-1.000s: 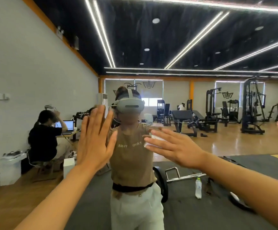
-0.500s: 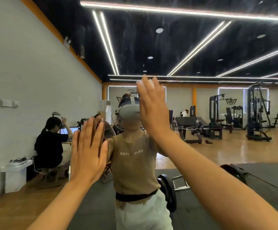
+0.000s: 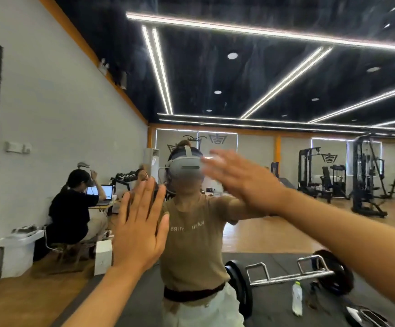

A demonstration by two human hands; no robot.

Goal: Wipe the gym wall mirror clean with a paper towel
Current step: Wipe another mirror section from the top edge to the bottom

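Across the whole frame stood the wall mirror [image 3: 274, 79], its glass showing faint streaks and specks against the reflected dark ceiling. At lower centre-left the left hand [image 3: 139, 230] was raised flat toward the glass, fingers straight and slightly spread, holding nothing; whether the palm touched the surface could not be told. At centre-right the right hand [image 3: 241, 178] reached in from the lower right edge, motion-blurred, fingers extended toward the upper left of the frame. A pale white patch, taken to be the paper towel [image 3: 211, 159], showed at the fingertips of that hand, between the fingers and the glass; its outline was too blurred to describe. The grip of the right hand appeared flat and pressing rather than curled.

Behind the hands at centre, the mirror reflected a person in a tan shirt [image 3: 191, 244] wearing a grey headset [image 3: 184, 168]. At lower right of the frame the reflection showed a barbell [image 3: 286, 274] lying on dark floor matting, with a small plastic bottle [image 3: 297, 299] standing just in front of it. At middle left a second person in a black top [image 3: 70, 215] sat at a bench [image 3: 100, 207] carrying an open laptop [image 3: 105, 192]. A white bin [image 3: 18, 251] stood against the wall at lower left. Weight machines [image 3: 364, 180] occupied the right background.
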